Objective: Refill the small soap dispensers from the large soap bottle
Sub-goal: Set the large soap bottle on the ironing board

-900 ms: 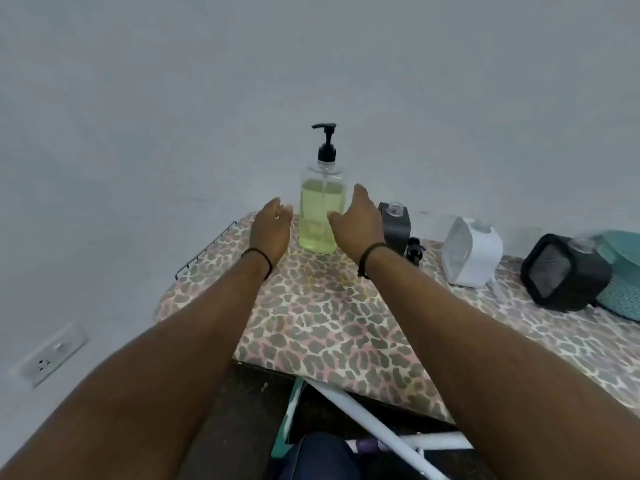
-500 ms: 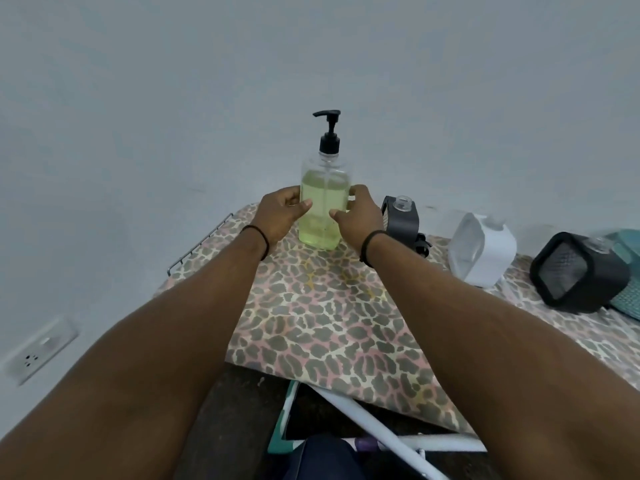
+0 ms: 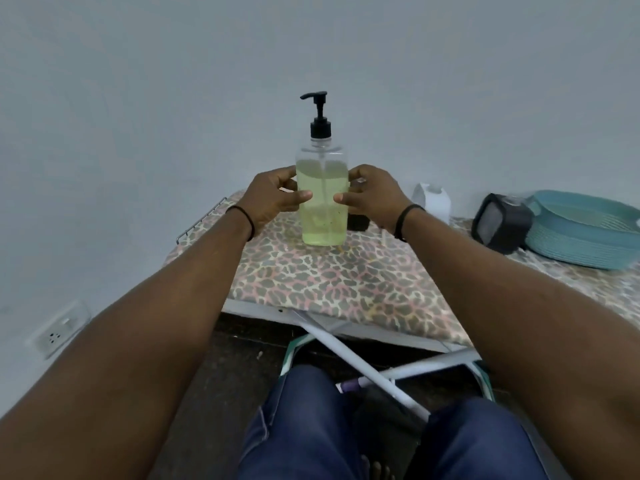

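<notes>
Both hands, left hand (image 3: 273,197) and right hand (image 3: 372,195), gripping unlabelled large soap bottle (image 3: 323,199), upright

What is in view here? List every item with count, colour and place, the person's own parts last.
large soap bottle: 1, clear with yellow-green liquid and a black pump, upright on the board's left part, between both hands
ironing board: 1, leopard-print cover, white legs below
black dispenser behind the bottle: 1, mostly hidden by the right hand
white dispenser: 1, by the wall, right of the right hand
black dispenser on the right: 1, tilted, touching the basket
basket: 1, teal, far right on the board
wall socket: 1, white, lower left wall
left hand: grips the bottle's left side
right hand: grips the bottle's right side
legs: 2, blue jeans, bottom centre
</notes>
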